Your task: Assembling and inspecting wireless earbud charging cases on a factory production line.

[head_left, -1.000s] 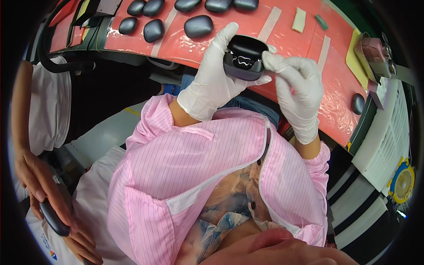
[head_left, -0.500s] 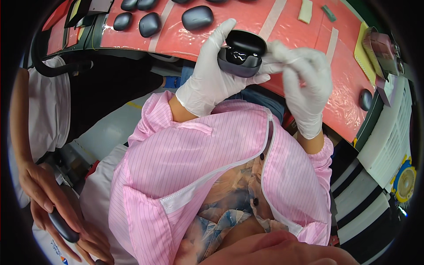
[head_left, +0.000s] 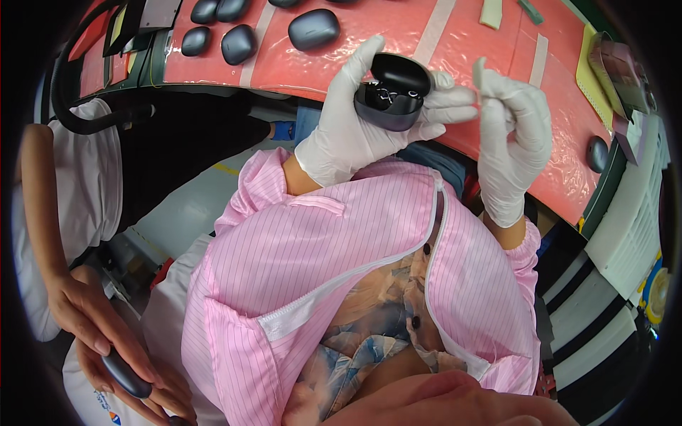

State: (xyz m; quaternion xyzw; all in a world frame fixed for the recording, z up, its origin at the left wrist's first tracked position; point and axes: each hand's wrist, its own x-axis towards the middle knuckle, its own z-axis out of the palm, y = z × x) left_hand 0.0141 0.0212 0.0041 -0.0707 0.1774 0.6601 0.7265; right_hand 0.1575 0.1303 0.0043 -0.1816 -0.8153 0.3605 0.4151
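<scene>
A dark glossy earbud charging case [head_left: 389,113] rests in my white-gloved left hand [head_left: 348,131], its lid [head_left: 401,73] flipped up. My left fingers support it from beneath and behind, and the thumb stands along its left side. Shiny spots show in the case's inner recess; whether earbuds sit there I cannot make out. To the right, apart from the case, my gloved right hand [head_left: 515,135] is raised with its index finger and thumb apart. No object shows between them.
Several closed dark cases [head_left: 314,30] lie on the red table mat [head_left: 490,53], and another case [head_left: 597,154] is at its right edge. A yellow pad [head_left: 593,85] lies near a box. At left, a co-worker's hands [head_left: 96,319] hold a dark case [head_left: 128,375].
My right hand has moved right, away from the case, and its index finger now stands apart from the thumb. The left hand with the case has shifted slightly right and down.
</scene>
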